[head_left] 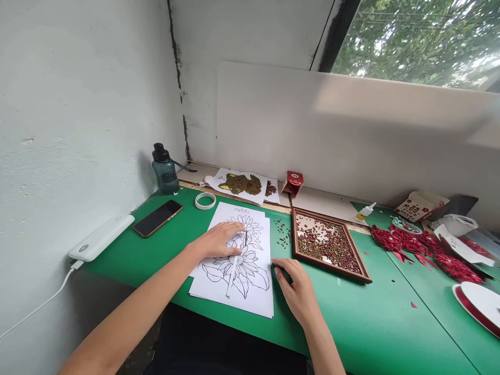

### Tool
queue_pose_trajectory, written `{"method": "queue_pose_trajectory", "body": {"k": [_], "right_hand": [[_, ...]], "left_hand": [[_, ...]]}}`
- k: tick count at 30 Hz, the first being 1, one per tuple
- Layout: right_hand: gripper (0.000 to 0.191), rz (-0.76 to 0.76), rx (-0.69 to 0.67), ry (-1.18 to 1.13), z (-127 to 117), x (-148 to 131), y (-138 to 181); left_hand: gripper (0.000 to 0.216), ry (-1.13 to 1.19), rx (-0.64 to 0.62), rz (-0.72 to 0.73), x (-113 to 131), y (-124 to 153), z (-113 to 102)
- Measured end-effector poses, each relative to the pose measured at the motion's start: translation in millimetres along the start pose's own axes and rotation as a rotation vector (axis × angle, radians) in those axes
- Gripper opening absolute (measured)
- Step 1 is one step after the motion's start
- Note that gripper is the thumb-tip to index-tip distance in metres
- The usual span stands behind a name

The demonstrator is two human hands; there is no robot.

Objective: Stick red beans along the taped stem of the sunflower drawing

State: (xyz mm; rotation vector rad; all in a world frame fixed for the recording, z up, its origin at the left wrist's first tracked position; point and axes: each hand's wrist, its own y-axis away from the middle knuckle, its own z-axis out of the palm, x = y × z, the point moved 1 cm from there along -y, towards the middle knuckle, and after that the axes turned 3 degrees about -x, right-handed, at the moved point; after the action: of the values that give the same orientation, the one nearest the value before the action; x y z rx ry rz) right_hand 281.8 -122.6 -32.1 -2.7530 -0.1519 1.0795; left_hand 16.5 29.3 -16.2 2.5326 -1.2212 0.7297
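Sheets of white paper with a line drawing of sunflowers [255, 291] lie on the green table. My left hand [221, 239] rests on the drawing, thumb and fingers apart. Near its fingertips is a thin dark mark or slim object [246, 237]; I cannot tell which. My right hand [295, 284] lies on the table just right of the paper, fingers loosely curled and thumb apart, with nothing visible held. Loose beans [283, 234] are scattered beyond it. A brown framed tray [332, 270] with red and green beans stands to its right.
At the left are a phone [158, 217], a white power bank [102, 237], a tape roll [205, 201] and a bottle [164, 169]. A bean picture [242, 185] and red box [294, 182] stand behind. A glue bottle [365, 211] and red crafts [427, 247] are right.
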Motion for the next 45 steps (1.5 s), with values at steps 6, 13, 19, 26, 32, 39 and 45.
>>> {"method": "queue_pose_trajectory", "body": {"k": [6,13,19,26,32,39,45], "right_hand": [[0.026,0.004,-0.009,-0.007,-0.9,0.9,1.6],[0.027,0.005,-0.008,-0.012,0.6,1.3,-1.5],[0.027,0.005,-0.009,-0.010,0.0,1.7,-1.1],[0.025,-0.009,0.005,-0.006,-0.6,2.0,-1.0],[0.026,-0.011,0.016,0.001,0.0,0.4,-1.0],[0.025,-0.018,0.034,0.020,-0.9,-1.8,-0.3],[0.025,-0.018,0.017,0.008,-1.1,-1.1,-0.7]], "left_hand": [[0.045,0.023,0.022,-0.002,3.3,-0.4,-2.2],[0.024,-0.011,0.099,0.048,1.5,-2.5,-0.6],[0.017,-0.030,0.158,0.058,-1.7,-2.4,0.4],[0.016,-0.022,0.160,0.075,-2.1,-1.6,0.6],[0.015,-0.012,0.159,0.067,-2.8,-1.1,0.1],[0.016,0.013,0.145,0.058,-2.1,-0.6,-1.4],[0.017,0.025,0.142,0.052,-0.2,-0.2,-2.6]]}}
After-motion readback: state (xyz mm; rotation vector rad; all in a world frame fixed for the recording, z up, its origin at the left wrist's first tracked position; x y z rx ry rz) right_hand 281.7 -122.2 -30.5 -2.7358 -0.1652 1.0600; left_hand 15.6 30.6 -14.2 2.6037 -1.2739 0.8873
